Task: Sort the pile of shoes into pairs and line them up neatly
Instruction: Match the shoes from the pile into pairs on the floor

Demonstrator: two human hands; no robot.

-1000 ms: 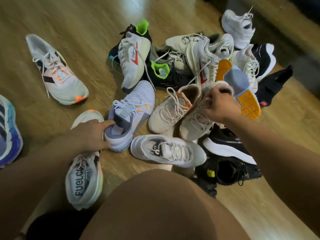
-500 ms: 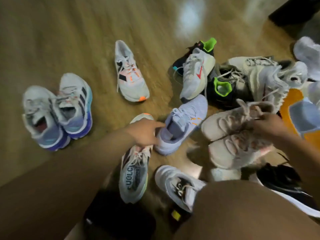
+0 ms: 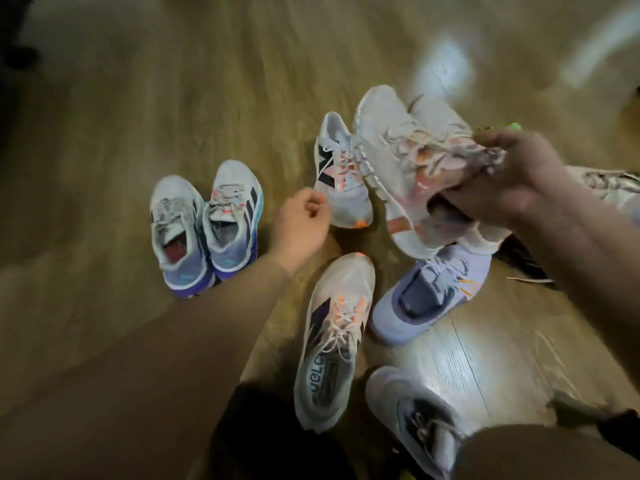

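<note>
My right hand [image 3: 509, 181] grips a pair of beige sneakers [image 3: 408, 161] with orange accents, lifted off the floor and pointing up-left. My left hand [image 3: 301, 226] hovers with loosely curled fingers, holding nothing, just left of a white sneaker with black and orange marks [image 3: 341, 181]. Its match, a white sneaker with orange laces [image 3: 334, 337], lies near my knee. A lilac sneaker [image 3: 429, 296] lies under the lifted pair. A white-to-purple pair [image 3: 204, 230] stands side by side at the left.
A grey-white sneaker [image 3: 415, 420] lies at the bottom by my knee [image 3: 554, 455]. More of the pile, partly hidden by my right arm, shows at the right edge [image 3: 609, 188]. Bare wooden floor [image 3: 138, 98] stretches to the upper left.
My right hand has lifted the beige pair out of the pile and swung it left. My left hand has let go of the lilac sneaker and drawn back left. The view has turned left.
</note>
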